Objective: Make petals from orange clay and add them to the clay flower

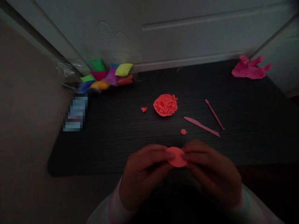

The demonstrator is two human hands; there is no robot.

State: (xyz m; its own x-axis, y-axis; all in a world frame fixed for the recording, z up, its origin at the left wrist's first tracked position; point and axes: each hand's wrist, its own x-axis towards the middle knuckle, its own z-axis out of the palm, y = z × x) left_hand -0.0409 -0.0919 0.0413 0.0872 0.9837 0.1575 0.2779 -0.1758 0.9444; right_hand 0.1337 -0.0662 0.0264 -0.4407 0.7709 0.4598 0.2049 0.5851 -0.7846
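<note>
My left hand (142,175) and my right hand (212,172) meet over the near edge of a dark table (116,143). Between their pinching fingertips they hold a flat round disc of orange-red clay (177,157). Beyond the hands lies a small ball of the same clay (183,131). Farther back sits a larger ruffled clay shape like a flower (165,105), with a tiny clay scrap (144,109) to its left.
Two pink plastic modelling tools lie right of the flower: a knife (202,126) and a thin stick (214,114). Several coloured clay packets (107,76) are heaped at the back left. A crumpled pink wrapper (249,68) lies back right. A blurred box (75,112) rests at the left edge.
</note>
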